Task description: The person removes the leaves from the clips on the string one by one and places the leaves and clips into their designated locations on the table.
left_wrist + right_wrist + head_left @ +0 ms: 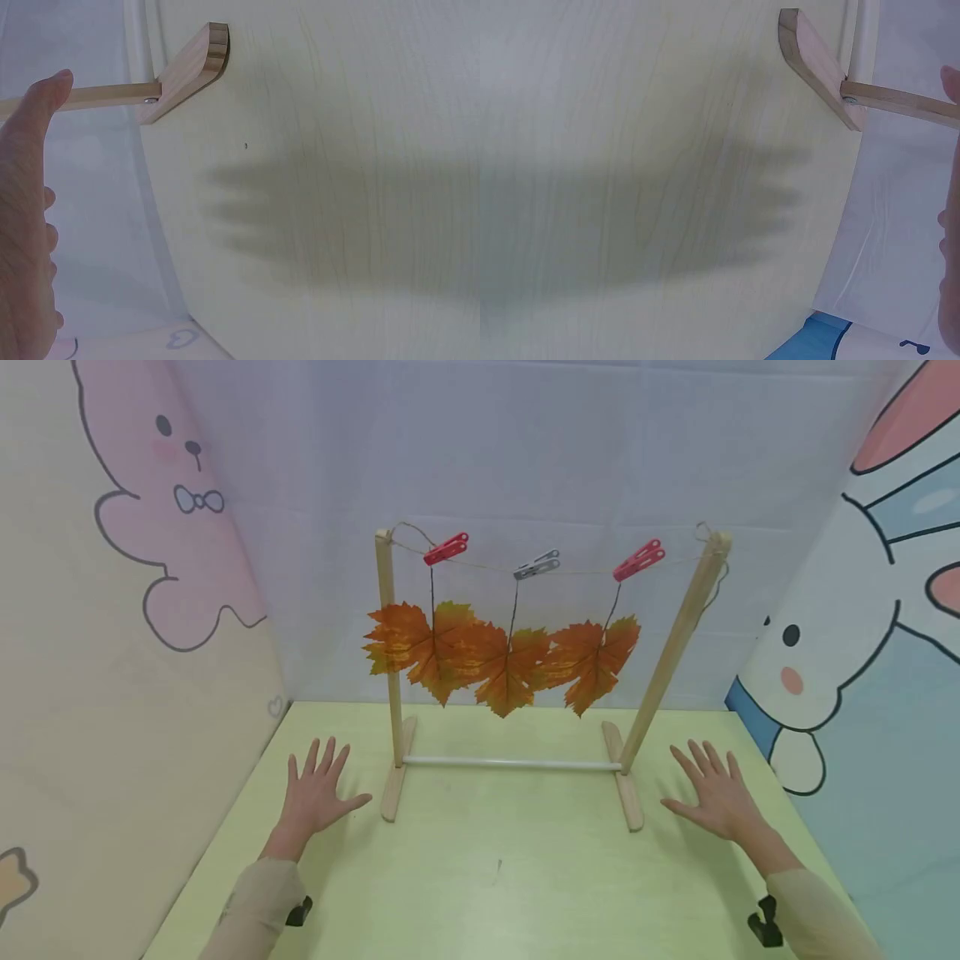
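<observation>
My left hand (315,797) is held over the table on the left with its fingers spread, holding nothing. On the right, my right hand (717,800) is spread the same way and also holds nothing. Between them stands a wooden rack (678,643) with a string (487,567) tied across its two posts. A red clothespin (446,550), a grey clothespin (537,565) and another red clothespin (639,561) sit on the string. From them hang three orange maple-like leaves (506,672) by their stems, their edges overlapping. Each hand is apart from the rack's nearest foot (187,71).
A white rod (510,764) joins the rack's feet low down. The pale yellow table (480,893) carries a small dark mark near the middle. A white cloth (525,452) hangs behind, and cartoon-printed panels (847,693) stand at both sides.
</observation>
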Available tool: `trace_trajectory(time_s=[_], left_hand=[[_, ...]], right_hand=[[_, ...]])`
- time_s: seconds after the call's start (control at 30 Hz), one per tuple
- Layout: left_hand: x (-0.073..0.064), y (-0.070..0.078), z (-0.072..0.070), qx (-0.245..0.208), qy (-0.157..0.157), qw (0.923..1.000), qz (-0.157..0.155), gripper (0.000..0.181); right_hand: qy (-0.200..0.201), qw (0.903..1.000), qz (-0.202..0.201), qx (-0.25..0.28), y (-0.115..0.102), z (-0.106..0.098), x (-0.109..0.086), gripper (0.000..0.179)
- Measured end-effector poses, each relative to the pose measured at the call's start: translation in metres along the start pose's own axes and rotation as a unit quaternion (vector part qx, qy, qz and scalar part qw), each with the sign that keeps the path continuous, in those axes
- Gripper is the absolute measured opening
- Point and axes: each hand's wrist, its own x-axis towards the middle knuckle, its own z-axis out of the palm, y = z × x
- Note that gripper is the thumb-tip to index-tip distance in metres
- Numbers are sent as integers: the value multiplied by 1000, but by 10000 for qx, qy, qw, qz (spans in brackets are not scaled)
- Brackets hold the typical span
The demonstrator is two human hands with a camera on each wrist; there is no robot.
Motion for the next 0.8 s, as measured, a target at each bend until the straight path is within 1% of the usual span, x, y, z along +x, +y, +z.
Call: trace_trajectory(time_s=[0.17,0.37,0.57,0.8], left_hand=[[1,0,-4,11,102,9999,39,93],[1,-2,-8,-9,6,10000,9,94],[2,-2,-10,-161,149,9997,109,91],[4,-1,-16,-270,143,9994,152,89]], right_hand=[[24,9998,-128,182,0,-1,3,86],[45,9993,-218,303,-2,-6,6,87],[317,9979,-350,437,-3,-11,8,86],[586,9964,-330,515,-3,-13,10,85]])
